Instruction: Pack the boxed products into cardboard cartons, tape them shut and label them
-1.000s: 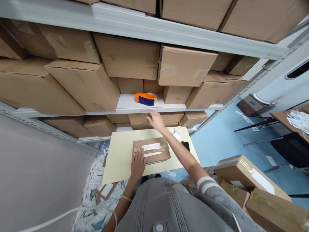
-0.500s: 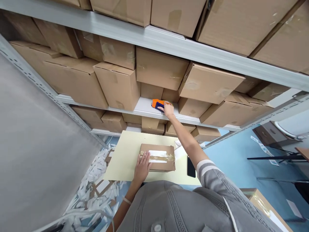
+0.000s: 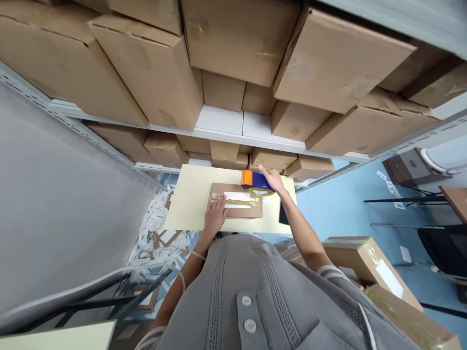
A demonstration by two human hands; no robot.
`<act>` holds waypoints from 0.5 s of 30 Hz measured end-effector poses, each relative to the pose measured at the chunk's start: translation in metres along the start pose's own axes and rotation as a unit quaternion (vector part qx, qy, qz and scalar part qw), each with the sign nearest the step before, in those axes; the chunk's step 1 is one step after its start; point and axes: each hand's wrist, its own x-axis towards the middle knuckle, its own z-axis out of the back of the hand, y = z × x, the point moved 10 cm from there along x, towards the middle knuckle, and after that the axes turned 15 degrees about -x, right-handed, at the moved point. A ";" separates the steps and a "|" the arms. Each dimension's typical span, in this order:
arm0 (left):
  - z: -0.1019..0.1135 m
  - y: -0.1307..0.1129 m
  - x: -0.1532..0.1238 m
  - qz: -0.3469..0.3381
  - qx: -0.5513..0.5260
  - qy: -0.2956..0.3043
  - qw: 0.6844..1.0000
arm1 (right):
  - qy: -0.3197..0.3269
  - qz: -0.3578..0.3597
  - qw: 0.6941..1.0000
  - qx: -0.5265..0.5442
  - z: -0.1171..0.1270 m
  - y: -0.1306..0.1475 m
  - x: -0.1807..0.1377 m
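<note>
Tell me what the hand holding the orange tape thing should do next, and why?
Probably lower the tape dispenser onto the right end of the box. The right hand holds it just above that end, while the left hand lies flat on the left end, steadying it.
</note>
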 end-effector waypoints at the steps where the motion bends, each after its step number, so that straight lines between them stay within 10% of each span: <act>1: -0.001 0.000 0.000 0.002 -0.006 0.003 1.000 | 0.013 -0.004 1.000 -0.014 -0.014 -0.011 -0.009; 11: 0.006 -0.003 0.010 0.029 -0.109 0.008 0.994 | 0.031 0.009 0.991 -0.128 -0.064 -0.043 -0.028; 15: 0.011 0.000 0.030 0.134 -0.337 -0.045 0.931 | 0.022 0.026 0.987 -0.159 -0.067 -0.037 -0.030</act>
